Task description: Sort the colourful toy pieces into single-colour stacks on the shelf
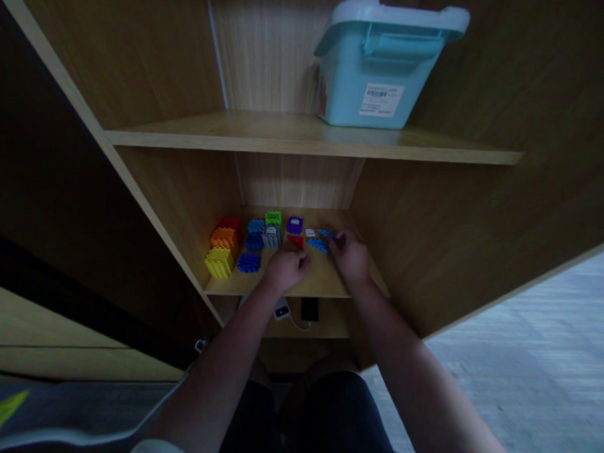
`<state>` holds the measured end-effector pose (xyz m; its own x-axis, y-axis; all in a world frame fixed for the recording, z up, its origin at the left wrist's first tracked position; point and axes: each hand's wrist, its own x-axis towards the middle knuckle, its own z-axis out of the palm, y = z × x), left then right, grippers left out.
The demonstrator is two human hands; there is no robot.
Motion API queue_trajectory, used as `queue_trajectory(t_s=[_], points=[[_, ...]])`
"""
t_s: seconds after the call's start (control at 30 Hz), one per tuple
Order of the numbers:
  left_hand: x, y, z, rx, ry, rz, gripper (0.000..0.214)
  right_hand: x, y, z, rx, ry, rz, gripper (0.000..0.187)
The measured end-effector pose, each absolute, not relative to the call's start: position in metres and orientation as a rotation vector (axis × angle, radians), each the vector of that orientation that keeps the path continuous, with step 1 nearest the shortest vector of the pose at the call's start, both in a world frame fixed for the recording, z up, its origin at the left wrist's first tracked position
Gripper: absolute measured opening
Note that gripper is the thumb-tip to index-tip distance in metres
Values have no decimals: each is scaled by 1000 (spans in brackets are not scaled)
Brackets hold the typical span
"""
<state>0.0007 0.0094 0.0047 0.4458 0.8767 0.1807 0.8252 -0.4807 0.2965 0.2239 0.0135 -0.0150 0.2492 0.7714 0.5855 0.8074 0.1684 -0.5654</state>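
Observation:
My left hand (pixel 287 269) is closed over the front of the middle shelf, just below a red triangular piece (pixel 296 241). Whatever its curled fingers hold, if anything, is too small to make out. Further right, my right hand (pixel 351 257) pinches at a small blue piece (pixel 333 239). A light blue triangular piece (pixel 318 244) lies left of those fingertips, and another blue piece (pixel 326 233) lies behind it. Close by are a small white piece (pixel 310 233) and a purple stack (pixel 295 225) with a white piece on top.
Yellow (pixel 219 263), orange (pixel 224 238) and red stacks (pixel 230 225) line the shelf's left side. Beside them stand blue stacks (pixel 249 263), a grey stack (pixel 271 236) and a green one (pixel 273 218). Above sits a teal bin (pixel 373 69); below lies a white device (pixel 281 310) with a cable.

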Motion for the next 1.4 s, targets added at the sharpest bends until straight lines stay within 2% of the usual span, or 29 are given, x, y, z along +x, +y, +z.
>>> queue_trajectory(t_s=[0.27, 1.17, 1.4], points=[[0, 8, 4, 2555, 1496, 454, 35, 217, 11, -17, -1529, -1657, 24, 17], [0, 6, 6, 2519, 1494, 475, 33, 218, 16, -21, -1541, -1794, -66, 8], [0, 9, 3, 2546, 1470, 485, 33, 219, 17, -22, -1511, -1865, -78, 14]])
